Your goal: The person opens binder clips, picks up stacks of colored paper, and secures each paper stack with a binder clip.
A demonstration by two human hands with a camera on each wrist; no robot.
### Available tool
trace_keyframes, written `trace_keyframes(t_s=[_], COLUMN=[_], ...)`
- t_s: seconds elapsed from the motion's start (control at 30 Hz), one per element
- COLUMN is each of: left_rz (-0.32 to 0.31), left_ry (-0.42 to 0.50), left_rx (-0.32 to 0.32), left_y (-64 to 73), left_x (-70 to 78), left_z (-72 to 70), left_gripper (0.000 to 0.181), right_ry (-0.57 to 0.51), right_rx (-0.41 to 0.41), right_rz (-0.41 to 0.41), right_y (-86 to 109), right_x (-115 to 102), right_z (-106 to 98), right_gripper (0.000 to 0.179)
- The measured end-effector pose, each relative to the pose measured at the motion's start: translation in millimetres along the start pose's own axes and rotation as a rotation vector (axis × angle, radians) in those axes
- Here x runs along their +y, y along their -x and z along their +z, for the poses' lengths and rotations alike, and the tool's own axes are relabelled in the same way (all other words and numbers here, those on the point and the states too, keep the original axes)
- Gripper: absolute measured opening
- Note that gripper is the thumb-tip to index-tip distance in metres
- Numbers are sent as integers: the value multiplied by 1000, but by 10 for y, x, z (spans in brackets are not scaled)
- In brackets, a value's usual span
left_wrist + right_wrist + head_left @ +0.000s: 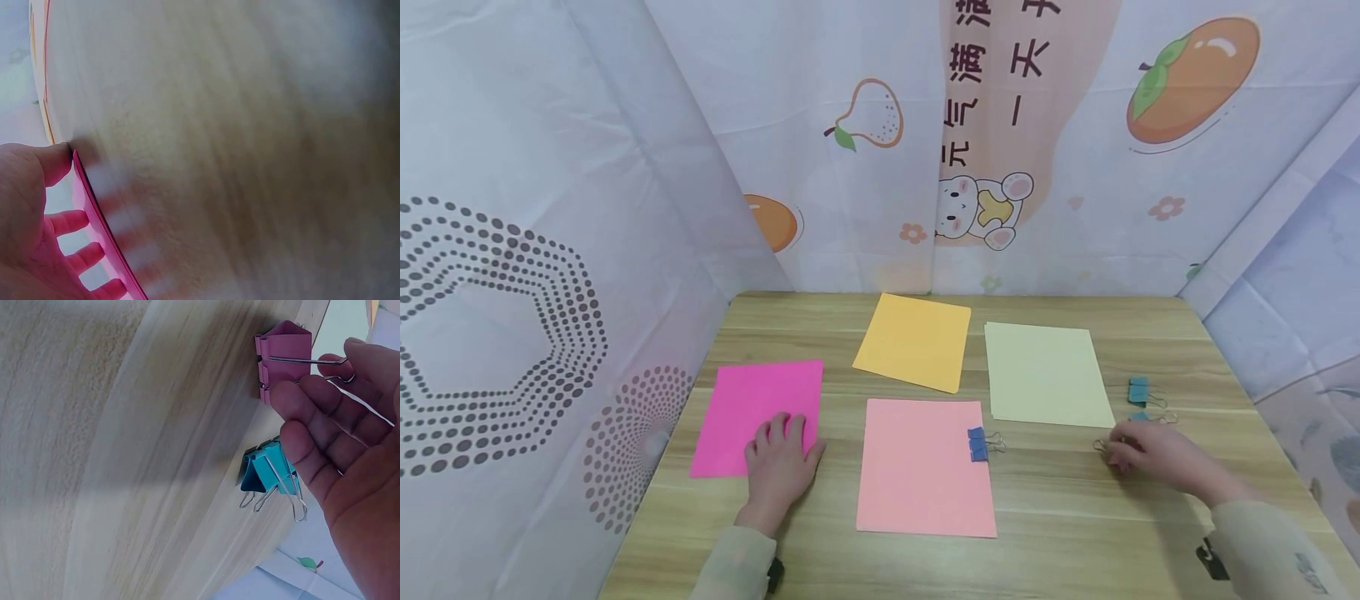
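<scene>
Curtain (820,50): is hanging behind the wooden table (1045,517).
Pink paper (921,492): is lying centrally, a blue clip (977,445) gripping its right edge.
Magenta paper (737,400): is lying at left, under the spread fingers of the left hand (779,467).
Right hand (1153,454): is pinching the pink clip (295,355) near the green paper (1048,375).
Teal clips (1138,388): are lying just beyond.

Counter (1045,517): wood-grain top. Back curtain (820,50): white, behind the counter's far edge. Prints on it: big orange fruit (1195,79) upper right, smaller one cut off by a fold lower left, outlined speckled fruit (887,108), bear (958,212), sideways dark characters (966,62), flowers (1167,208). Left curtain (512,83): white, dotted rings (568,312). Right curtain (1292,267): pale, creased.
</scene>
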State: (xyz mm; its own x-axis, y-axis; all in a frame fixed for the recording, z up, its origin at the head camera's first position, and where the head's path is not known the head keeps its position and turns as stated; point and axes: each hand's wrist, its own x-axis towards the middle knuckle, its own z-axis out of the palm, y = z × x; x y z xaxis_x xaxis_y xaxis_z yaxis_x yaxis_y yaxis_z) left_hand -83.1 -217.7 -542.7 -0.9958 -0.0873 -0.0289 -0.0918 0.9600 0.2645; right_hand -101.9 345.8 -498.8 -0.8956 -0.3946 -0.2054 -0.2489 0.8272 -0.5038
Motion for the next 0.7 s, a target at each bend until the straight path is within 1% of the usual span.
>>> trace_keyframes(t_s=[0.4,0.7], left_rz=[-8,-16], left_ry=[13,23], left_rx=[-17,-28], left_y=[-10,-11], left_x=[-20,-11], left_z=[18,6], left_gripper=[66,66], right_ry=[10,41], right_rx=[22,63], right_rz=[-31,-53], right_y=[-29,-53], right_x=[-28,-76], right_z=[21,15], right_gripper=[9,9])
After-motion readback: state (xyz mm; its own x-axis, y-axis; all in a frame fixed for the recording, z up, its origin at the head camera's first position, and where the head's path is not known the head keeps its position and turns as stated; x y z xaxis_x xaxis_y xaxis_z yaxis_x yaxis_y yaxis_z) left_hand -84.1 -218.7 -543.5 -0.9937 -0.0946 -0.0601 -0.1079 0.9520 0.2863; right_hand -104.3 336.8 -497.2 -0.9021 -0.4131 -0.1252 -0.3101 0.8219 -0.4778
